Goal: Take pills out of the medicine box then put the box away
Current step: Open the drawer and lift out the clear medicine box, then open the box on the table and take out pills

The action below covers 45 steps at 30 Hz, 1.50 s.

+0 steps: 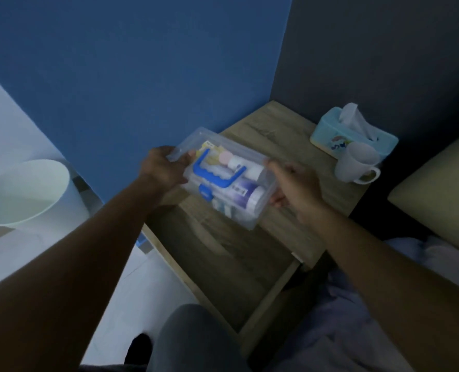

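A clear plastic medicine box (252,210) with a blue handle (214,174) and blue latch is held in the air, tilted, above an open wooden drawer (223,264) and the front of a nightstand. The lid is closed; bottles and tubes show through it. My left hand (163,167) grips the box's left end. On the right end, my right hand (295,190) holds it with fingers under the corner.
On the nightstand top (276,135) stand a light blue tissue box (354,135) and a white mug (357,163) at the back right. A white bin (24,194) sits on the floor at left. Bedding and a pillow (437,200) lie at right. My knee (193,339) is below.
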### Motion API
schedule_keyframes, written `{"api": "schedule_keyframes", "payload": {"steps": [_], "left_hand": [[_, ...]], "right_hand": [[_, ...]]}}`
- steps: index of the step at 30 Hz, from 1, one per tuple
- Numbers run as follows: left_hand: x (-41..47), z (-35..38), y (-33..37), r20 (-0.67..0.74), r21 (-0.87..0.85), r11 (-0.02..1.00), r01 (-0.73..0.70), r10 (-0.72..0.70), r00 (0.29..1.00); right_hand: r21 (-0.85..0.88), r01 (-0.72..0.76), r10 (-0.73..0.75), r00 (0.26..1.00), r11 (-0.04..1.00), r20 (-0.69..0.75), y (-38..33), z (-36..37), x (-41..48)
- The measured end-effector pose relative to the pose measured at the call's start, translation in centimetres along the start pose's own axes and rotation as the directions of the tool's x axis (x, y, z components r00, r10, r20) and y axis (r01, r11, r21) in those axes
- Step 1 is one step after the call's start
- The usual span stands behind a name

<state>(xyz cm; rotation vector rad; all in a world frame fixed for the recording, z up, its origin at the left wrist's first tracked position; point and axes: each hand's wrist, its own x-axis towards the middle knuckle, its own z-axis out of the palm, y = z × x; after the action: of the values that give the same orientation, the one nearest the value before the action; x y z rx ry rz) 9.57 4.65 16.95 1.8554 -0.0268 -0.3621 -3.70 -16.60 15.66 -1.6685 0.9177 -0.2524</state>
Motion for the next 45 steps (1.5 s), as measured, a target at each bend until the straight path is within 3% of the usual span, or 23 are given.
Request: {"api": "schedule_keyframes", "payload": {"steps": [8,17,21,25,28,32,37,45], "left_hand": [[4.2,6.8,-0.1,-0.020,-0.006,1.000,-0.017,0.016,1.000],[6.0,8.1,-1.6,0.017,-0.034,0.999,-0.007,0.008,1.000],[4.4,8.6,-2.6,-0.053,-0.050,0.998,-0.030,0.027,0.998],[1.4,10.3,-4.9,-0.069,-0.207,0.968,0.140,-0.157,0.985],[-0.1,11.3,-6.3,0.033,-0.315,0.879,0.358,-0.366,0.930],[-0.7,11.6,-7.1,0.182,-0.305,0.857,0.416,-0.376,0.909],[-0.8,11.7,-5.7,0.090,-0.248,0.920,0.302,-0.289,0.953],[-0.8,12.9,-4.9,0.151,-0.184,0.937,0.299,-0.273,0.950]], "right_hand": [[-0.192,0.016,-0.033,0.996,0.981,-0.082,0.0,-3.2,8.0],[-0.315,0.092,-0.095,0.995,0.945,0.004,1.8,-3.9,11.1],[-0.572,0.189,-0.234,0.972,0.798,-0.005,1.6,-4.0,11.1],[-0.567,0.409,-0.458,0.887,0.714,0.063,1.6,-3.4,9.3],[-0.577,0.501,-0.427,0.862,0.645,0.272,2.5,-3.1,8.2],[-0.667,0.574,-0.412,0.815,0.476,0.408,3.4,-3.2,7.9],[-0.674,0.552,-0.371,0.832,0.490,0.412,2.4,-3.3,8.2],[-0.655,0.541,-0.382,0.840,0.528,0.385,2.5,-3.2,8.1]]}}
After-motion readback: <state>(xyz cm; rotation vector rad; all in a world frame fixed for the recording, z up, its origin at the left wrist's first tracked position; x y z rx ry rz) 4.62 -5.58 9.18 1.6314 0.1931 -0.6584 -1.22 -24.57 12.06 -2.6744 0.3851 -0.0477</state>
